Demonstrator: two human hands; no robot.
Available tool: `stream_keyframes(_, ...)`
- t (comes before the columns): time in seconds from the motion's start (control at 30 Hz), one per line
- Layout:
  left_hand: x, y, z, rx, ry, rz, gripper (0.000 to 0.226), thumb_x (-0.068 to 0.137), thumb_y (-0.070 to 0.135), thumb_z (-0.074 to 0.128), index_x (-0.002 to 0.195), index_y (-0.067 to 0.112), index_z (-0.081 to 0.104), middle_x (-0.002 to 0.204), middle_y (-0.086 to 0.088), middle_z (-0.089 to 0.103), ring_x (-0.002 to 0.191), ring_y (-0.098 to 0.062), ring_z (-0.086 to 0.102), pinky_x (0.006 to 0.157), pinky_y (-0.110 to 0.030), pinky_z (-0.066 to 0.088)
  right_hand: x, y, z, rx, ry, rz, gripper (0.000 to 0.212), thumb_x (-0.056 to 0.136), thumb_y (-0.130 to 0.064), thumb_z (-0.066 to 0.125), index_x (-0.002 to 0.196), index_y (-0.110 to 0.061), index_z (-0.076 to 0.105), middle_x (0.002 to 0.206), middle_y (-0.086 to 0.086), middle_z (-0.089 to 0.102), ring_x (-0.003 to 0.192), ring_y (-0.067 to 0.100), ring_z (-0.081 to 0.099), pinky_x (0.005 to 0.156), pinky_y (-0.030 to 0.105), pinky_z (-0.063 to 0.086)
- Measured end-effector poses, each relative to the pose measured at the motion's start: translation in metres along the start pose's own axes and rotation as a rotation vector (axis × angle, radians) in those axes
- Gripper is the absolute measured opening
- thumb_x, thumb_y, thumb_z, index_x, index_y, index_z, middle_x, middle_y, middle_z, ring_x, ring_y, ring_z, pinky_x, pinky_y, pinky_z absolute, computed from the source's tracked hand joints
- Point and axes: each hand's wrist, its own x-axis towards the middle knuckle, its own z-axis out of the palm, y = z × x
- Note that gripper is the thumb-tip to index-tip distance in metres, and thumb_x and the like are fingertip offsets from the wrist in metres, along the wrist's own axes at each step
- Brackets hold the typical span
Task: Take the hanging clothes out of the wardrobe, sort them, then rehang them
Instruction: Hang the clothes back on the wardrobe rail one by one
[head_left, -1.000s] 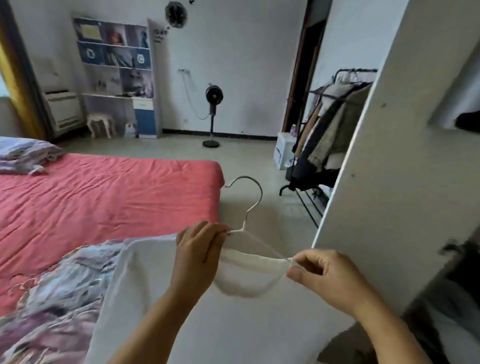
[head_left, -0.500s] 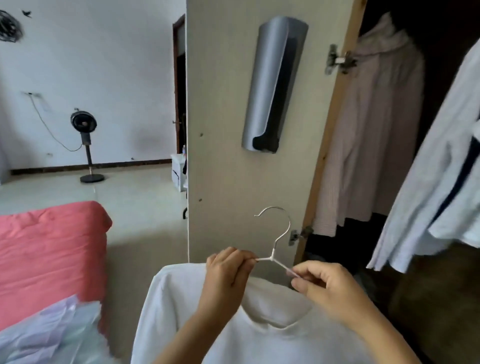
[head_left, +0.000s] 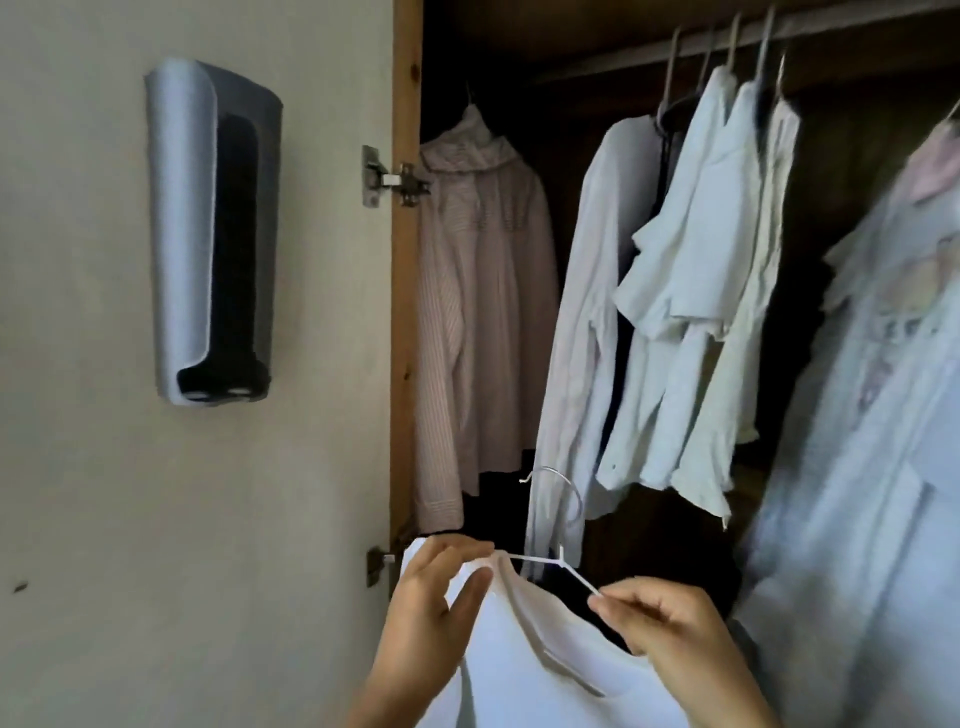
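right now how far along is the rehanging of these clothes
Looks well under way: several pale shirts and a striped pink shirt already hang on the rail. In hand: a white top on a white hanger, left hand and right hand pinching its shoulders. Left: hooking it on the rail.

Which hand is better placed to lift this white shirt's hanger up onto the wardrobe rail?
Right, probably. The right hand pinches the white wire hanger by its arm, below the wooden rail with its hung shirts. The left hand holds the white shirt at the shoulder, nearer the door.
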Motion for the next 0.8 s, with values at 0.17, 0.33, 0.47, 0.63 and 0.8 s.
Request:
stream_keyframes(0.17,0.028,0.0,0.012,-0.061,-0.121,0.071,0.028,0.088,0.026,0.062,0.094,0.052,0.056,0.106,0.024,0.059,0.104,0.007,0.053,0.08,-0.005,0.038,0.005,-0.012,0.013,0.108,0.231,0.027,0.015,0.082,0.008,0.061,0.07,0.008,0.069,0.043,0.002,0.039,0.041,0.007,0.034,0.044,0.012,0.03)
stream_keyframes(0.33,0.053,-0.006,0.002,-0.084,-0.214,0.125,0.03,0.089,0.021,0.063,0.097,0.049,0.056,0.11,0.02,0.057,0.103,0.008,0.052,0.079,-0.005,0.039,0.022,-0.027,0.038,0.151,0.383,0.074,0.021,0.085,0.003,0.058,0.065,0.009,0.061,0.049,0.003,0.038,0.051,0.012,0.035,0.048,0.015,0.03)
stream_keyframes(0.47,0.077,-0.012,-0.012,-0.094,-0.293,0.171,0.023,0.09,0.023,0.061,0.103,0.041,0.061,0.113,0.019,0.055,0.102,0.012,0.051,0.082,-0.005,0.04,0.048,-0.044,0.064,0.255,0.49,0.106,0.016,0.084,0.008,0.054,0.071,-0.001,0.058,0.061,0.005,0.039,0.06,0.018,0.034,0.059,0.026,0.03)
stream_keyframes(0.63,0.107,-0.01,-0.034,-0.065,-0.284,0.234,0.022,0.091,0.024,0.06,0.111,0.028,0.065,0.111,0.019,0.052,0.102,0.008,0.05,0.081,0.002,0.032,0.079,-0.071,0.088,0.33,0.438,0.099,0.017,0.086,0.009,0.049,0.077,-0.002,0.059,0.076,0.009,0.055,0.077,0.02,0.054,0.076,0.029,0.045)
stream_keyframes(0.8,0.131,-0.008,-0.062,-0.001,-0.301,0.281,0.03,0.092,0.043,0.05,0.115,0.031,0.064,0.115,0.019,0.053,0.105,0.005,0.05,0.084,-0.001,0.035,0.113,-0.106,0.092,0.306,0.409,-0.027,0.015,0.087,0.003,0.059,0.092,-0.009,0.065,0.095,0.01,0.065,0.098,0.022,0.06,0.097,0.034,0.044)
